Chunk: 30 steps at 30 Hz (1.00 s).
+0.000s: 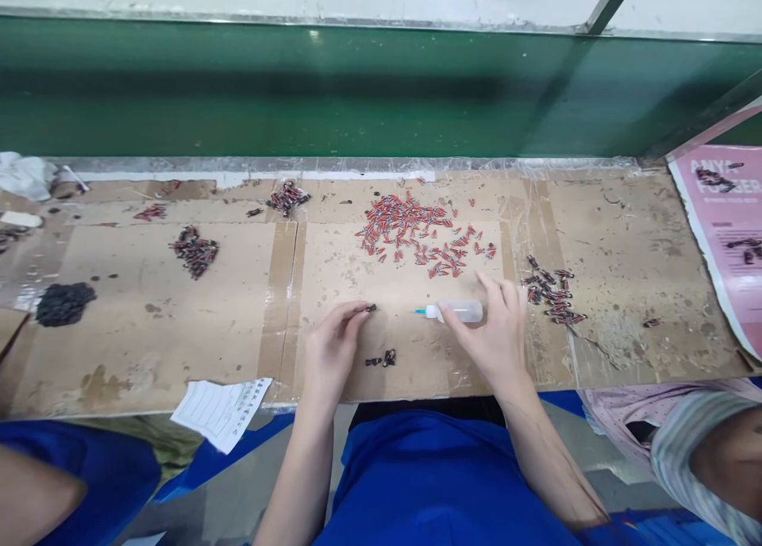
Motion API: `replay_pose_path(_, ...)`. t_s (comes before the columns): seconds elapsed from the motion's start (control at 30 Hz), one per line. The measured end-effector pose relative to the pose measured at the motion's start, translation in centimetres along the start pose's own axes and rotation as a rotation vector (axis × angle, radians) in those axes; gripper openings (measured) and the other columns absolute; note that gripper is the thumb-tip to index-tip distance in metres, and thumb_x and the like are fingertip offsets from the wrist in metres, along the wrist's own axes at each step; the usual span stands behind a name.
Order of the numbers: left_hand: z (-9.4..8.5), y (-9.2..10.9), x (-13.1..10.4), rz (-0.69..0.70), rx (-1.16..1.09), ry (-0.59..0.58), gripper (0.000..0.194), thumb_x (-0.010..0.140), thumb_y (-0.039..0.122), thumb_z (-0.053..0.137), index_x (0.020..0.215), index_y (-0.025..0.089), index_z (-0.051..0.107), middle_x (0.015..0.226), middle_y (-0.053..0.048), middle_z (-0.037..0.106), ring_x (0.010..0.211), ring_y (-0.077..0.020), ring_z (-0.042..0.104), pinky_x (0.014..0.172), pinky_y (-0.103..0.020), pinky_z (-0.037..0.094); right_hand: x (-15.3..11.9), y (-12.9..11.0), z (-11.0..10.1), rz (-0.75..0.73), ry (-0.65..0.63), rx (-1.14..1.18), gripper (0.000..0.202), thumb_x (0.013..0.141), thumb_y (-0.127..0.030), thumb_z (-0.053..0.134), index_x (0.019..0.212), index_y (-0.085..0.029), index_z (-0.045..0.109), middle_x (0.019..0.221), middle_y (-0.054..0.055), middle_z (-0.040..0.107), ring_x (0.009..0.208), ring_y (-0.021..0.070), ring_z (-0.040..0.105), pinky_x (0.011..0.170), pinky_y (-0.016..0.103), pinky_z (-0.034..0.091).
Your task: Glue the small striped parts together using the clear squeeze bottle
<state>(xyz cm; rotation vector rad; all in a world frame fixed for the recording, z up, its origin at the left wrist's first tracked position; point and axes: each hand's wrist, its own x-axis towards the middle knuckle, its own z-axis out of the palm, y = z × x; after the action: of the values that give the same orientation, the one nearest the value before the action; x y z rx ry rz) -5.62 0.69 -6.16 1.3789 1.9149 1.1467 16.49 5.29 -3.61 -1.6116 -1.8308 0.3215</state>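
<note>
My left hand (335, 341) is closed in a pinch on a small black part (371, 308) just above the cardboard-covered bench. To the right, a clear squeeze bottle (465, 312) with a white cap and a blue needle tip lies sideways, its tip toward my left hand. My right hand (495, 332) is over the bottle's right end, the thumb across its near side and the other fingers stretched out beyond it. A few small black parts (381, 359) lie close to the bench's front edge. Past the bottle spreads a pile of small red parts with metal ends (405, 221).
Red-and-black pieces (553, 292) lie to my right, with more clusters (195, 252) to the left. A black heap (65, 304) is at far left. A paper slip (223, 411) overhangs the front edge. A green panel (298, 90) stands behind. People sit on both sides.
</note>
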Motion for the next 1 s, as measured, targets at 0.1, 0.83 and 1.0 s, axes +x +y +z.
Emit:
replay_pose_path(0.1, -0.3, -0.1, 0.0, -0.04, -0.089, 0.035, 0.012, 0.08, 0.03, 0.066, 0.086, 0.022, 0.073, 0.091, -0.004, 0.075, 0.089, -0.0194, 0.071, 0.088, -0.037, 0.057, 2.8, -1.1, 1.4, -0.316, -0.115, 0.003, 0.018, 0.089, -0.029, 0.062, 0.105, -0.024, 0.07, 0.1, 0.009, 0.066, 0.099, 0.0263, 0.052, 0.089, 0.045, 0.046)
replay_pose_path(0.83, 0.3, 2.8, -0.2, -0.294, -0.477, 0.148, 0.03, 0.068, 0.039, 0.079, 0.086, 0.016, 0.074, 0.086, -0.008, 0.078, 0.081, -0.0227, 0.075, 0.082, -0.037, 0.062, 5.5, -6.5, 4.3, -0.215, -0.409, 0.346, 0.018, 0.097, -0.028, 0.052, 0.083, -0.021, 0.062, 0.088, 0.003, 0.069, 0.092, 0.019, 0.056, 0.085, 0.033, 0.046)
replay_pose_path(1.0, 0.4, 3.9, -0.4, -0.301, -0.47, 0.128, 0.031, 0.069, 0.039, 0.079, 0.089, 0.016, 0.075, 0.09, -0.008, 0.078, 0.085, -0.0254, 0.075, 0.087, -0.042, 0.062, 2.5, -7.0, 4.2, 0.059, -0.49, 0.64, 0.018, 0.097, -0.032, 0.047, 0.086, -0.022, 0.057, 0.082, 0.0, 0.069, 0.078, 0.0148, 0.066, 0.074, 0.029, 0.051)
